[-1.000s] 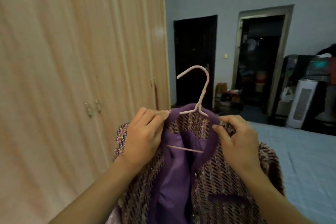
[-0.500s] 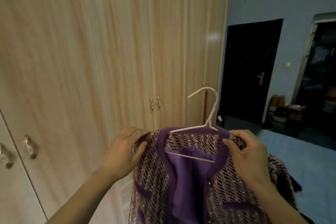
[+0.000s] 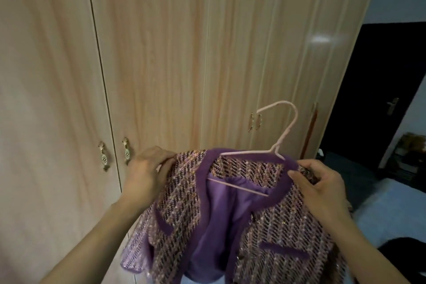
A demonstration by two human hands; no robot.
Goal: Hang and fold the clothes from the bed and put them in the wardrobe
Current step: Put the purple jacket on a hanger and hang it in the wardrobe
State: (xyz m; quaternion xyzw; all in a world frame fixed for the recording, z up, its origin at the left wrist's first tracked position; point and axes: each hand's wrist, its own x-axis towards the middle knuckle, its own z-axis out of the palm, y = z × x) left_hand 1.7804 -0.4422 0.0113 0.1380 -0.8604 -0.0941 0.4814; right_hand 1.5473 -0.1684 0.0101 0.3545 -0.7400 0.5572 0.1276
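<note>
Hands (image 3: 147, 173) (image 3: 322, 188) — gripping hangered jacket (image 3: 272, 233)

I'm looking at a home bedroom: a tall light-wood wardrobe (image 3: 173, 53) with closed doors and small metal handles (image 3: 103, 155) fills the wall, a blue-covered bed (image 3: 389, 210) lies at right, beside a dark door (image 3: 378, 90).

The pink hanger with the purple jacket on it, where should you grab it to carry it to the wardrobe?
Probably by the neck of the pink hanger, just under its hook, reaching down from above. That stem stands bare above the collar of the purple jacket, while the hanger's arms lie hidden inside the shoulders. For now the left hand and right hand pinch the jacket's shoulders instead.
</note>
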